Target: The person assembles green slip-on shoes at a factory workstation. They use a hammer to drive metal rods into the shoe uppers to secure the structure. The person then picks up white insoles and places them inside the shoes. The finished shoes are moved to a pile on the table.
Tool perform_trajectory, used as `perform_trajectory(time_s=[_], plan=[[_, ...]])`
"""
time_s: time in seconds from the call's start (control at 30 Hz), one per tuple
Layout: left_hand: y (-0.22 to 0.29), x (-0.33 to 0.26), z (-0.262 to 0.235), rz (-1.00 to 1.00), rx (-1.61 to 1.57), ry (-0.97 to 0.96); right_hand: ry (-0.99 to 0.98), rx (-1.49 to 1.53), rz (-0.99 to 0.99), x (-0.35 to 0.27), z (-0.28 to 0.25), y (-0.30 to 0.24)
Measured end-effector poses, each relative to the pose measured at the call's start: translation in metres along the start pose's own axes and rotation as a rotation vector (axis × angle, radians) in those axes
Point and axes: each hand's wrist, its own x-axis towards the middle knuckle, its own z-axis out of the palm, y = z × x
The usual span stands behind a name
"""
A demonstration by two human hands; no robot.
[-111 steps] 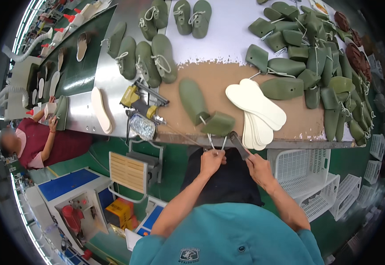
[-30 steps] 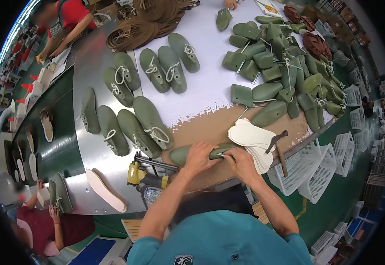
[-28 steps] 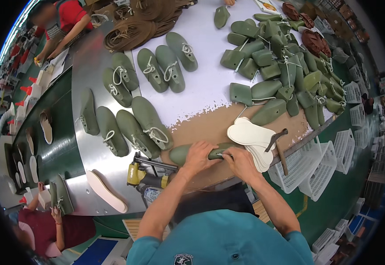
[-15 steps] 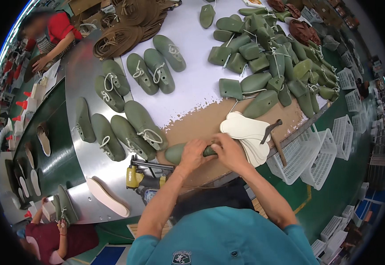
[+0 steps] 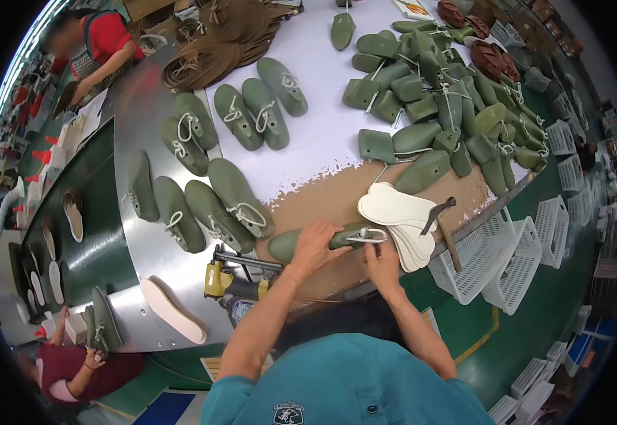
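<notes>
A green shoe last (image 5: 285, 246) lies on the brown board at the table's near edge, its toe pointing left. Over its middle my left hand (image 5: 314, 245) is closed, gripping it from above. At the heel end, a white cord loop (image 5: 369, 234) sticks out to the right. My right hand (image 5: 382, 266) is beside that loop, its fingertips pinched at the cord. Just right of the last is a stack of cream insoles (image 5: 402, 210). A hammer (image 5: 447, 234) lies with its head against the insoles.
A yellow-and-black nail gun (image 5: 234, 280) lies left of my left forearm. Several corded lasts (image 5: 230, 195) stand beyond it. A pile of lasts (image 5: 450, 106) covers the far right. A single insole (image 5: 172, 310) lies on the metal top. White crates (image 5: 478, 248) stand below. Two people work at left.
My right hand has moved off the top of the last, right and toward me. The cord loop at the heel now shows. My left hand stays on the last.
</notes>
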Motion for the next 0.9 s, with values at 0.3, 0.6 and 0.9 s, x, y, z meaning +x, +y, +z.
perform_trajectory(time_s=[0.3, 0.6, 0.9], plan=[[0.0, 0.0, 0.003, -0.008, -0.053, -0.017, -0.041, 0.275, -0.077, 0.015, 0.006, -0.012], [-0.004, -0.003, 0.007, -0.012, -0.06, -0.006, -0.007, 0.051, -0.219, 0.017, 0.002, -0.033], [-0.002, 0.004, -0.002, 0.006, -0.006, -0.068, -0.044, -0.02, -0.094, 0.013, 0.013, -0.003]])
